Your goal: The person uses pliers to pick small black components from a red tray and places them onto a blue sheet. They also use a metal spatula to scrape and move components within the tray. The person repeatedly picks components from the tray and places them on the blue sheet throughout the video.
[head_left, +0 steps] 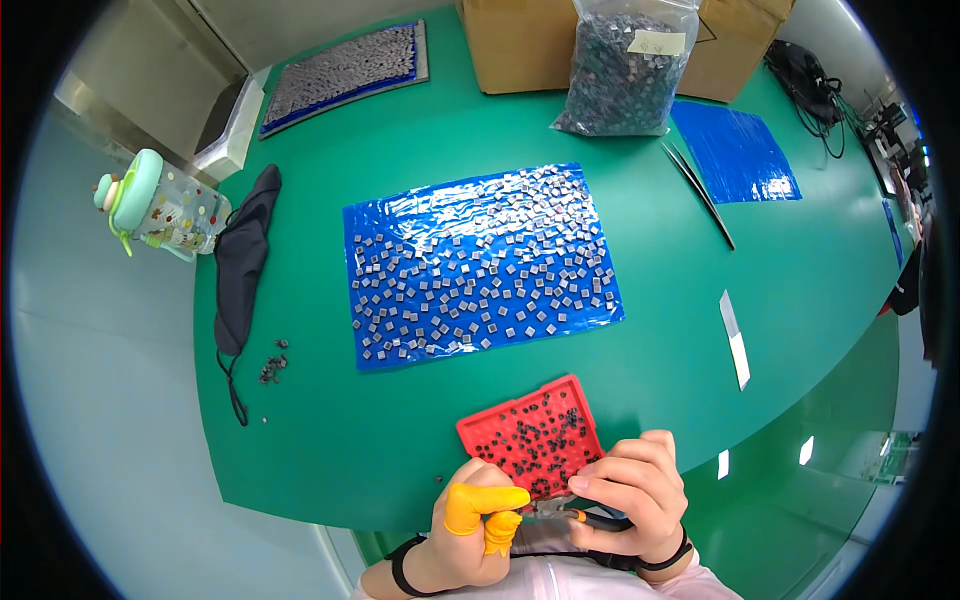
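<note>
Right hand [640,490] curls around a black-and-orange tool [603,521] just below the red tray [476,427], near the edge of the bench [300,470]. Beside the tool's tip, the left hand [465,535], in yellow finger covers [478,506], has its fingers bent in; I cannot tell whether it grips anything. Work looks partway: many black parts [552,425] lie loose in the tray, while small squares [435,295] cover much of the blue sheet [400,215].

The green surface [330,440] carries a large blue sheet [402,218]; behind it, a bag [620,90] and box [520,50]; to its right, tweezers [712,212]; left, black cloth [240,270]; in front, a tray [516,405].
</note>
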A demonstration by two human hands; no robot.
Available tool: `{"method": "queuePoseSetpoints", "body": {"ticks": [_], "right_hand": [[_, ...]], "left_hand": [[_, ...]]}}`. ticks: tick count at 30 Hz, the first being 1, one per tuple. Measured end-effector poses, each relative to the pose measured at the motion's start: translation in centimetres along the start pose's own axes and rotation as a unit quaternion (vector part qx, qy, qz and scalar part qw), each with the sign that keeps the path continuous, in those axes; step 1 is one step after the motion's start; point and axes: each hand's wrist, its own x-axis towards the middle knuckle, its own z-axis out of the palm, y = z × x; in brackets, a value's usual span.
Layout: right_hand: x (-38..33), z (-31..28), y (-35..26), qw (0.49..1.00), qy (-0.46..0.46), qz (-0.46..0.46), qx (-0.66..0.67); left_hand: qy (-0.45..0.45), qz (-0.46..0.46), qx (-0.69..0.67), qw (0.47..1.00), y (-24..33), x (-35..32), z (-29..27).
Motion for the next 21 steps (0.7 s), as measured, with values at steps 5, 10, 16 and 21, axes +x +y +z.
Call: {"method": "queuePoseSetpoints", "body": {"ticks": [5,10,16,21], "right_hand": [[0.0,0.1,0.2,1.000,-0.004,-0.006,-0.012],[-0.2,-0.1,0.2,1.000,0.009,0.003,-0.002],[0.0,-0.4,0.6,0.999,0.027,0.023,0.008],[0.0,-0.6,0.6,0.999,0.013,0.024,0.030]], "left_hand": [[-0.008,-0.027,0.031,0.999,0.7,0.5,-0.2],[-0.016,-0.094,0.049,0.994,1.1,0.1,-0.4],[0.080,-0.175,-0.088,0.977,2.3,0.9,0.0],[-0.008,-0.095,-0.048,0.994,1.4,1.0,-0.9]]}}
